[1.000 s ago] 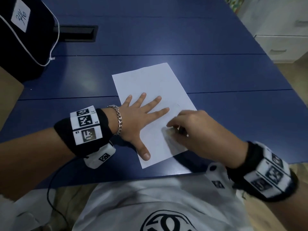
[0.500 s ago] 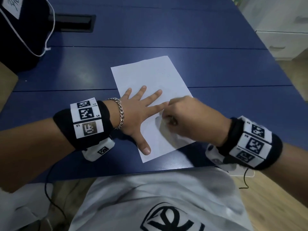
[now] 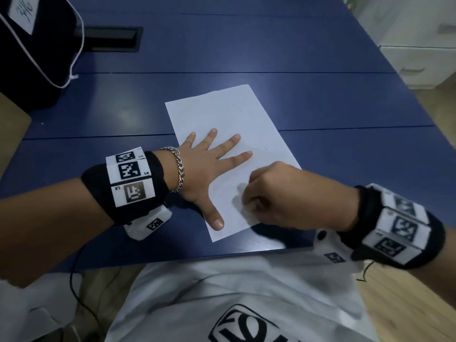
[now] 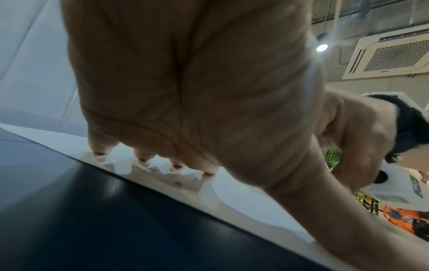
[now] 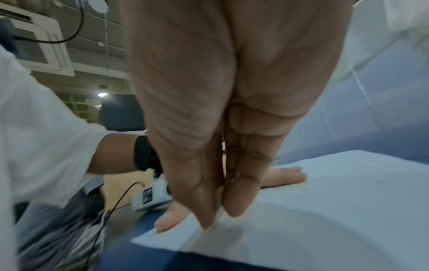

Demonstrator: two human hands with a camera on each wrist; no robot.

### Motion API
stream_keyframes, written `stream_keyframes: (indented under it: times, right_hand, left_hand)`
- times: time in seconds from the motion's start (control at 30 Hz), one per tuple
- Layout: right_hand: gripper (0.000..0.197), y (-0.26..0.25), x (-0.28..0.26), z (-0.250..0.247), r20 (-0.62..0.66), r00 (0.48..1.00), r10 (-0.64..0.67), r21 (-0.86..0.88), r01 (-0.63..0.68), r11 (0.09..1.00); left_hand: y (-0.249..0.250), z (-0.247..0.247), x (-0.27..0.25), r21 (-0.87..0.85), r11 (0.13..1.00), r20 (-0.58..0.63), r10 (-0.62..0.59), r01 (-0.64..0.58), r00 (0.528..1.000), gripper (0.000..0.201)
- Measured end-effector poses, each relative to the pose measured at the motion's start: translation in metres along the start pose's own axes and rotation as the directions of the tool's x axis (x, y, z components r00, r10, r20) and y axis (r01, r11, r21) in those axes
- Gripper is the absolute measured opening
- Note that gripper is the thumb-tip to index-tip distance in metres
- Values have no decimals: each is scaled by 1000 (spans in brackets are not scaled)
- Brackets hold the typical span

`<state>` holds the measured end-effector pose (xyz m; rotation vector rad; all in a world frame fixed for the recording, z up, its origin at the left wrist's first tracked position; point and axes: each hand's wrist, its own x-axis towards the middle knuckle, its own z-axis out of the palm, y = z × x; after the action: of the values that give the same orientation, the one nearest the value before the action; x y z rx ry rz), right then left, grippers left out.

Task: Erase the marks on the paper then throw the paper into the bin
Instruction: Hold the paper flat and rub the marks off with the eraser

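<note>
A white sheet of paper (image 3: 222, 114) lies on the blue table (image 3: 320, 107), carrying a few faint pencil marks (image 3: 265, 148). My left hand (image 3: 207, 169) lies flat on its left half, fingers spread and straight; the left wrist view shows the fingertips (image 4: 142, 158) pressing the paper (image 4: 243, 201). My right hand (image 3: 249, 202) is on the sheet's lower right part. In the right wrist view its thumb and fingers (image 5: 220, 218) pinch a small white eraser (image 5: 218, 205) against the paper (image 5: 325, 210). The eraser is nearly hidden in the head view. No bin is in view.
A black bag (image 3: 32, 53) sits at the table's far left corner beside a dark cable slot (image 3: 111, 38). White drawers (image 3: 419, 58) stand beyond the table's right side. The table's near edge (image 3: 197, 255) is close to my body.
My right hand rubbed the eraser up toward my left index finger, then back toward the sheet's near edge. My left hand stayed flat on the paper.
</note>
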<state>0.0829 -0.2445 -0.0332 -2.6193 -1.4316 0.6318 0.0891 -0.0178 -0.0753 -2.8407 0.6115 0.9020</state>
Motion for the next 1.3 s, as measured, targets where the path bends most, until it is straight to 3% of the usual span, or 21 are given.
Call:
stream_keyframes:
  times: [0.13, 0.27, 0.4, 0.6, 0.77, 0.93, 1.1, 1.23, 1.3]
  right_hand:
    - [11, 45, -19, -12, -190, 970, 152, 40, -147, 988]
    - [12, 53, -31, 1, -198, 954, 223, 95, -208, 973]
    - [9, 51, -31, -1, -175, 964, 199, 86, -186, 979]
    - [11, 41, -9, -10, -166, 985, 46, 56, -38, 998]
    - [14, 40, 8, -9, -179, 981, 69, -37, -77, 996]
    - [14, 30, -2, -7, 34, 997, -74, -35, 75, 997]
    - [14, 50, 9, -17, -118, 993, 2, -77, -11, 997]
    - [16, 23, -10, -5, 17, 993, -117, -7, 117, 993]
    - [17, 33, -1, -11, -3, 996, -84, -36, 83, 996]
  left_hand:
    - [-3, 1, 0, 6, 1000, -6, 23, -23, 1000, 161]
    - [-7, -9, -1, 76, 995, 19, 60, -61, 998, 162]
    - [-2, -22, -1, 30, 996, 37, 86, -87, 996, 155]
    - [8, -16, 13, 1, 994, 15, 114, -114, 993, 154]
    - [9, -12, 18, 5, 996, 11, 88, -88, 996, 160]
    - [12, -13, 18, 11, 997, 11, 70, -71, 997, 161]
    - [10, -13, 19, 37, 997, 27, 71, -72, 997, 163]
    - [11, -13, 18, 14, 998, 22, 65, -66, 998, 162]
    - [11, -14, 18, 23, 998, 30, 62, -63, 998, 163]
